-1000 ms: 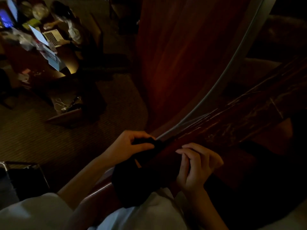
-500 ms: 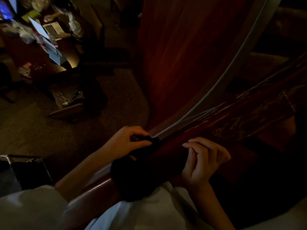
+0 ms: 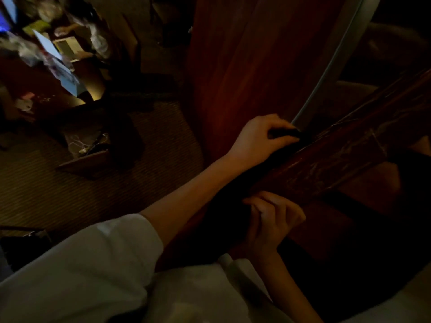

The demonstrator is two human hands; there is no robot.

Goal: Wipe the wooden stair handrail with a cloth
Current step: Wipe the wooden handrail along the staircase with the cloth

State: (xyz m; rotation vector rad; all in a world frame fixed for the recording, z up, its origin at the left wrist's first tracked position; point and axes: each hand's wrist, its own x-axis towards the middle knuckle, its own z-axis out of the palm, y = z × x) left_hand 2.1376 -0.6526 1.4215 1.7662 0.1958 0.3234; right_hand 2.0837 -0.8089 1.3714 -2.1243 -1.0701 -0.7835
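One handrail (image 3: 331,162), one cloth (image 3: 233,199) gripped by left hand (image 3: 258,136), right hand (image 3: 274,216) grip unclear

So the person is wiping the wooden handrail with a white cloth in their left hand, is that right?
Not quite. The cloth is dark, almost black, not white; the head view shows it. The left hand does hold it against the wooden handrail.

Dark cloth (image 3: 233,206) outline lost in shadow under left hand (image 3: 258,136); handrail (image 3: 326,164) cut by right edge; worktop (image 3: 93,95) clutter blurred.
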